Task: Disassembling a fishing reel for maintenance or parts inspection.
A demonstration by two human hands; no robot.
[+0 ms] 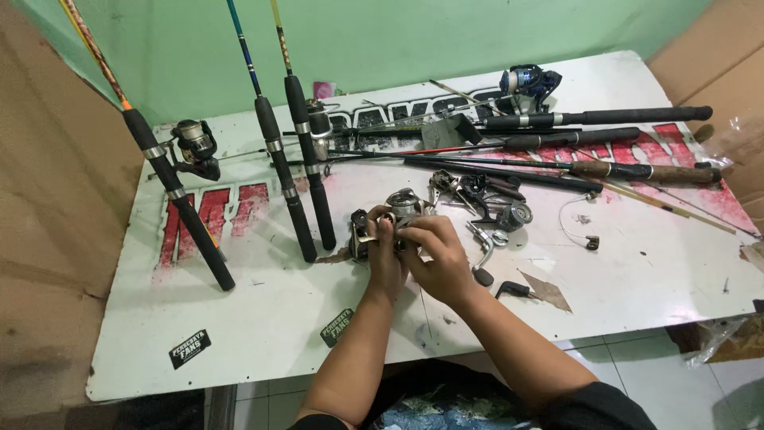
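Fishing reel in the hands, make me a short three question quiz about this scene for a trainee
1. True or false: both hands grip the fishing reel over the white board.
2. How many rods lean upright against the green wall at the left? A) one B) three C) five
3. What lies just right of the hands on the board?

Key
1. True: the left hand and right hand both close around it.
2. B: one rod carrying a reel, a rod with a blue shaft and a rod with a yellow shaft.
3. Loose reel parts, including a crank handle.
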